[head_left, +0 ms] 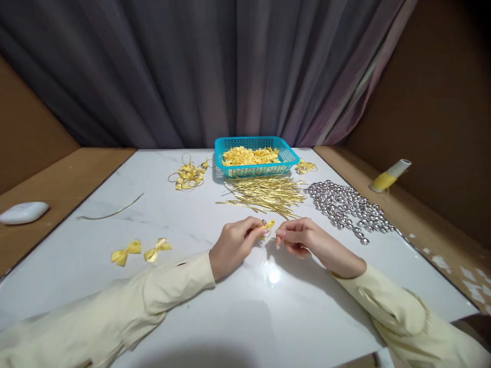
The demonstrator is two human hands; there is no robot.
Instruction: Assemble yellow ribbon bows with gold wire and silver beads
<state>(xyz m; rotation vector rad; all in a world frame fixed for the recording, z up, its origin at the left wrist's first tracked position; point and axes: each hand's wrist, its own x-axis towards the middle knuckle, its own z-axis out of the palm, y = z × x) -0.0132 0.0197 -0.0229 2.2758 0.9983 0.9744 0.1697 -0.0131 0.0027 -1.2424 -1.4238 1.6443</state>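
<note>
Thin gold wires (pixel 268 195) lie at twelve o'clock, before a turquoise plastic basket (pixel 268 169); the left hand (pixel 235 245) pinches a yellow satin bow (pixel 270 224), long axis toward one. The right hand (pixel 301 237), at four, nearly closed; hold unclear.

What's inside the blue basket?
A heap of yellow ribbon pieces lies inside the blue basket. Whatever is buried under the top pieces is covered, so it can't be seen.

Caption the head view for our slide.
Left hand pinches a yellow ribbon bow, right hand beside it, near gold strands.
</note>
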